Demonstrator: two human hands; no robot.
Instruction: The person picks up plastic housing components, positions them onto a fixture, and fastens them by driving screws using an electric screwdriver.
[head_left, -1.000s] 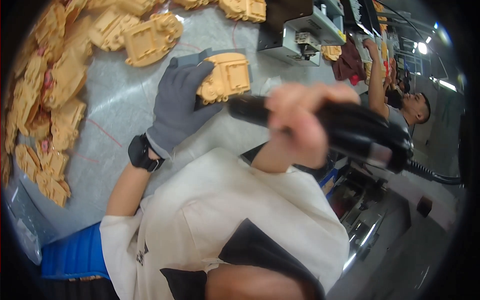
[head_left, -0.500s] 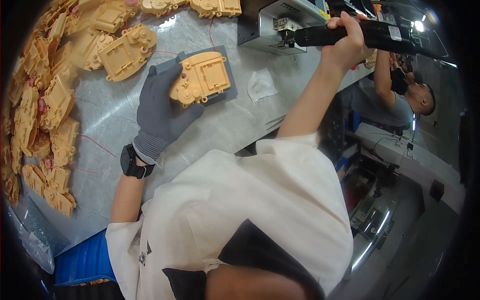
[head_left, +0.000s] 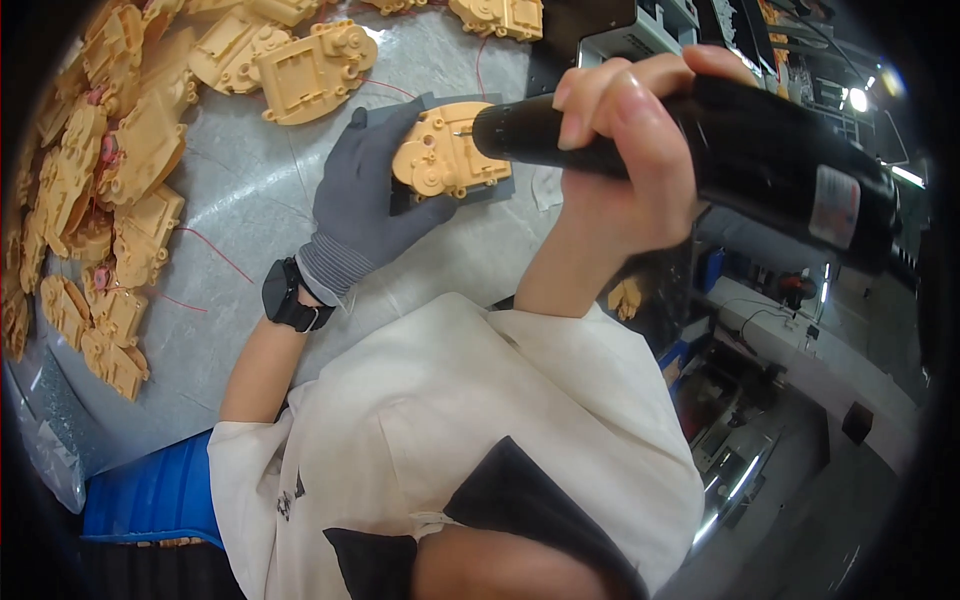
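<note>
My left hand (head_left: 358,200), in a grey glove, curls round the left side of a yellow plastic housing (head_left: 430,160), thumb along its near edge. Under the housing is a dark grey block (head_left: 499,191). With bare fingers wrapped round it, my right hand (head_left: 635,150) holds a black electric screwdriver (head_left: 770,150) nearly level, its nose pointing left. The thin bit shows over the housing's middle; I cannot tell whether it touches.
A heap of yellow housings (head_left: 150,160) with red wires covers the table's left side. Another housing (head_left: 315,75) lies behind my left hand. A metal box-shaped device (head_left: 640,30) stands behind the screwdriver. White tissue (head_left: 546,188) lies partly hidden near my right wrist. A blue bin (head_left: 155,490) is lower left.
My right hand has brought the screwdriver left and nearer, from the metal device to over the housing. My left hand still holds the housing on the block. The view has shifted somewhat.
</note>
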